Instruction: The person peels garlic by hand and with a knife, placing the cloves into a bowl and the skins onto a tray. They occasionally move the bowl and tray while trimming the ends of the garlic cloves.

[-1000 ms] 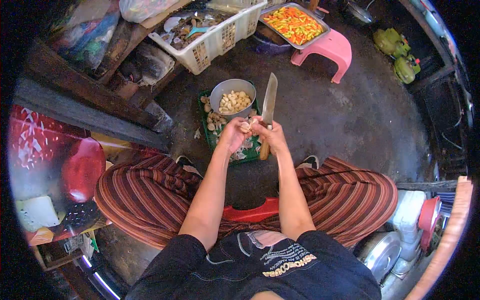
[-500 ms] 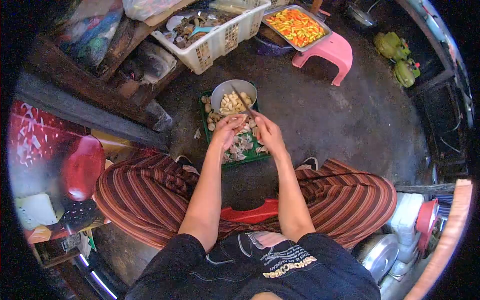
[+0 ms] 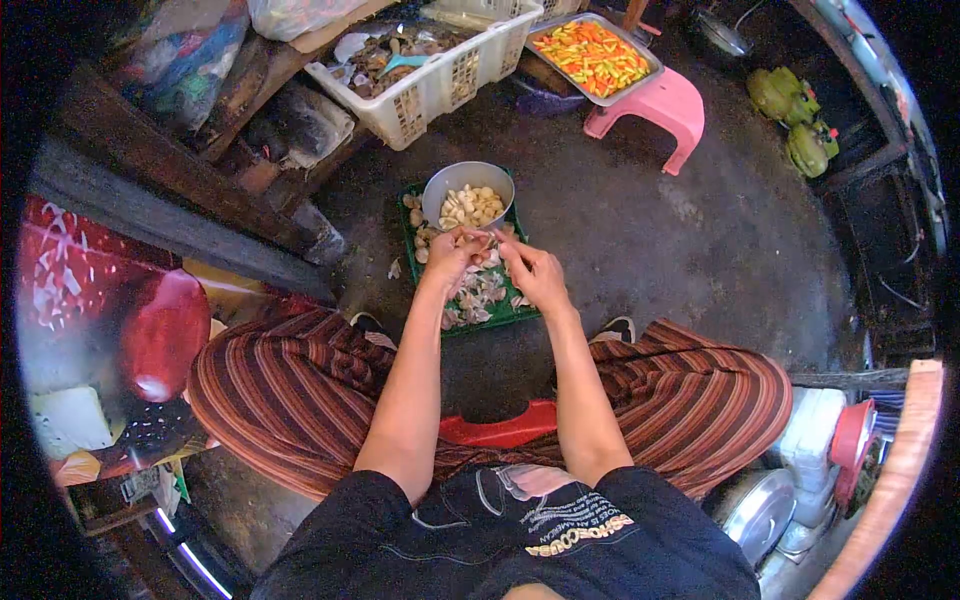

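The left hand (image 3: 447, 262) and right hand (image 3: 537, 277) nearly meet above the green tray (image 3: 516, 312), likely so papery skins (image 3: 480, 289) land there, clear of the bowled garlic cloves (image 3: 470, 208); whether their fingers clamp anything, I can't tell.

bowl (image 3: 468, 195) on tray (image 3: 495, 315), peelings (image 3: 478, 292) before bowl

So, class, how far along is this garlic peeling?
Partly done, I'd judge. Done: pale peeled cloves sit in the grey bowl, and loose skins litter the green tray. In hand: the left hand and right hand meet over a small garlic piece, its peeling too small to judge. Left: seemingly unpeeled garlic beside the bowl.
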The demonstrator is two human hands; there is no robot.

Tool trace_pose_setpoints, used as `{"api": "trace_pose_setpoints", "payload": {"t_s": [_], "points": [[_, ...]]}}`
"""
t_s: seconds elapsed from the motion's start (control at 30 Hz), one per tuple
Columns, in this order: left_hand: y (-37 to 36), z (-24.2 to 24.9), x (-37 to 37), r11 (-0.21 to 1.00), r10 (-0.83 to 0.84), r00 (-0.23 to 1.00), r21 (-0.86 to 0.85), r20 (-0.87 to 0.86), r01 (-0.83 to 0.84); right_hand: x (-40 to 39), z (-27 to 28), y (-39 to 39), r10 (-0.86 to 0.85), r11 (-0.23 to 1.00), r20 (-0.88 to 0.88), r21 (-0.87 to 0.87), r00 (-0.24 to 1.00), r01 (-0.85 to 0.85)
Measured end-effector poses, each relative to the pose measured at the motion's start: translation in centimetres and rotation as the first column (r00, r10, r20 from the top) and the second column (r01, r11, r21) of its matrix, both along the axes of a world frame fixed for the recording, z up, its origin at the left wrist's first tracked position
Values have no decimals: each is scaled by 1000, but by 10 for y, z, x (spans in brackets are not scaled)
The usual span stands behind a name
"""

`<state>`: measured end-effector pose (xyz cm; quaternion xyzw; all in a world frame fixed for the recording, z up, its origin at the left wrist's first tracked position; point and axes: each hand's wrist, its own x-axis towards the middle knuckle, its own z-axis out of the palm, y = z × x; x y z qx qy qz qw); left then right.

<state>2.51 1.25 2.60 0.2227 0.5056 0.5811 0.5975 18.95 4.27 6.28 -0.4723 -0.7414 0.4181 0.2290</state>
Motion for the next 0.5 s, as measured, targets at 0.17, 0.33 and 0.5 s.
{"api": "trace_pose_setpoints", "payload": {"t_s": [0.17, 0.33, 0.5], "points": [[-1, 5, 6, 999, 34, 980, 44, -195, -25, -4, 6, -4, -59, 997, 41, 60, 997, 56], [-3, 7, 12, 997, 65, 969, 65, -236, -51, -6, -5, 0, -102, 992, -201, -93, 974, 84], [-4, 13, 14, 999, 27, 947, 44, -320, -14, -8, -14, 1, -210, 942, -396, -326, 894, 77]]}}
